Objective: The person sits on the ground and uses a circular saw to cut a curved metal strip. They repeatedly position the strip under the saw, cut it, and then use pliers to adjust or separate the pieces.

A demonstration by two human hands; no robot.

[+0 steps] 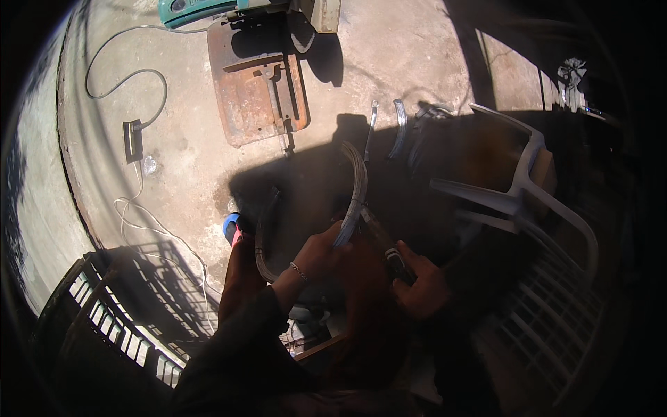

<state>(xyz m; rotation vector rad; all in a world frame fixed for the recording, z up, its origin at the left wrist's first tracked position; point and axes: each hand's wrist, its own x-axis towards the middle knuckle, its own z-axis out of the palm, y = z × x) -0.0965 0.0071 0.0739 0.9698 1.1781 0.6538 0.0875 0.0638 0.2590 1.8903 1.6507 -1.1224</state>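
My left hand (323,254), with a chain bracelet at its wrist, is closed around a curved bundle of thin metal wire (356,182). The bundle arcs up and away from the fist, and another part of it hangs in shade to the left of the wrist. My right hand (422,281) grips a hand tool with a dark handle (399,265). Its long, narrow front part (376,228) slants up to the left and meets the wire bundle just above my left hand. Deep shade hides the tool's exact kind.
Ahead stands a teal machine (198,10) on a rusty metal base (246,104). Short wire bundles (399,128) lie on the concrete floor beyond my hands. At left are a socket block (133,142) and loose white cord (163,226). A white plastic chair (531,167) lies at right.
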